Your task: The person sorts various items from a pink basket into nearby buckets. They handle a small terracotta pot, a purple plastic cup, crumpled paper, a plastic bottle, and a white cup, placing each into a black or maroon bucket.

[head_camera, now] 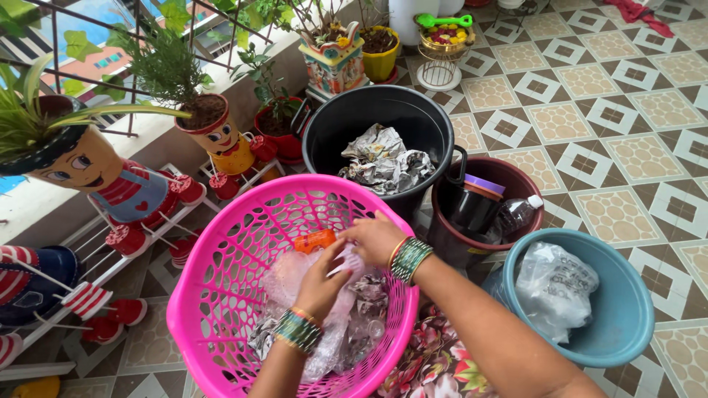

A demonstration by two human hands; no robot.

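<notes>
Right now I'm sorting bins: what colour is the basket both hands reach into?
Bright pink basket, head view.

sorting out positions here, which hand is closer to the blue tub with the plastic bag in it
Right. The right hand is over the far side of the pink basket, on the side towards the blue tub. The left hand sits deeper in the basket on crumpled clear plastic, farther from the tub.

A home balcony: patterned floor tiles (590, 96), doll-faced flowerpots (81, 158) (lined along the railing (133, 66)), household bins, a pink laundry basket (221, 295).
</notes>
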